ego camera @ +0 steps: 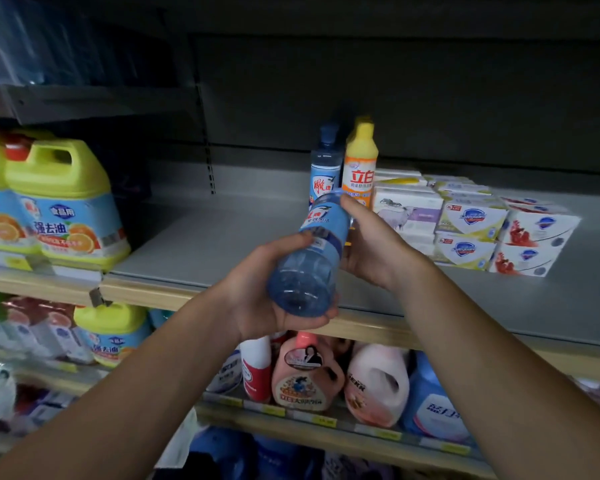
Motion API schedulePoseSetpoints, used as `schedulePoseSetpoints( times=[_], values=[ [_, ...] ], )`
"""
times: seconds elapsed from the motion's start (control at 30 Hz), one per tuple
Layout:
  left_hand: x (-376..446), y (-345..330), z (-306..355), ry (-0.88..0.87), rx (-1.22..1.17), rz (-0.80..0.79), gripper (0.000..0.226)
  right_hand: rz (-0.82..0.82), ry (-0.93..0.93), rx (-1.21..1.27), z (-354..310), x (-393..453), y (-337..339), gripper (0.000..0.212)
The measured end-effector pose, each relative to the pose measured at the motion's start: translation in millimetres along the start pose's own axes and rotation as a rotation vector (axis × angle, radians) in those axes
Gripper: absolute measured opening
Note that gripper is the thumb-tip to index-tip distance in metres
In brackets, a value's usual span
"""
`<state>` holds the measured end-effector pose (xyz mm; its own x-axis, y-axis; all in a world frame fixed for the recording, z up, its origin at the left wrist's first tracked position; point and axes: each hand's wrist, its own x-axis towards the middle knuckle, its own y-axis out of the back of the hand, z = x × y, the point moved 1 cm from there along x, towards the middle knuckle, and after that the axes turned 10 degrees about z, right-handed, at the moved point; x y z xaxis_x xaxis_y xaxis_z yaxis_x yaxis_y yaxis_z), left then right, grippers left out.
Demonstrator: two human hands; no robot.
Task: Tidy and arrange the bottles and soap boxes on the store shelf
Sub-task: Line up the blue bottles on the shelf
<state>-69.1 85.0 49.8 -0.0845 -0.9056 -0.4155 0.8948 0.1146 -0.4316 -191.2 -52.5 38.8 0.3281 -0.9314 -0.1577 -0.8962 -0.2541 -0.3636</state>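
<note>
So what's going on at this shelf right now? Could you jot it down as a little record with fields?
held item: blue bottle, tilted, base toward the camera
left hand: grips the bottle's base end
right hand: grips the neck end
standing on shelf: second blue bottle beside a yellow-capped orange bottle
right of them: stacked soap boxes
left section: yellow-green jugs

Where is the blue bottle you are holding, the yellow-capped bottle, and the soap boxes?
blue bottle [321, 237], head view, on its label, held tilted by both hands.
yellow-capped bottle [358, 178], head view, on its orange label.
soap boxes [470, 220], head view, on one box's front face.
</note>
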Motion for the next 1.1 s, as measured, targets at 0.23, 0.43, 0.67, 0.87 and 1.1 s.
schedulePoseSetpoints(
  times=[0.23,0.43,0.67,0.87,1.1],
  values=[
    [4.1,-5.0,-2.3,0.036,-0.060,-0.005,0.064,0.000,-0.039,-0.003,7.7,1.4,5.9,0.041],
    [8.4,5.9,-15.7,-0.371,0.368,0.276,0.046,0.122,0.261,-0.220,-12.3,-17.1,-0.9,0.038],
    [2.6,22.8,-30.2,-0.911,0.749,0.696,0.046,0.369,0.656,-0.598,-16.7,-53.8,-43.5,0.049],
    [-25.8,50.3,-23.1,-0.313,-0.044,-0.109,0.053,-0.089,0.242,-0.073,-19.4,-62.3,-57.2,0.027],
    [-23.0,66.7,-30.1,0.003,-0.419,-0.783,0.083,-0.281,0.119,0.117,-4.0,-58.8,-65.4,0.037]
  ],
)
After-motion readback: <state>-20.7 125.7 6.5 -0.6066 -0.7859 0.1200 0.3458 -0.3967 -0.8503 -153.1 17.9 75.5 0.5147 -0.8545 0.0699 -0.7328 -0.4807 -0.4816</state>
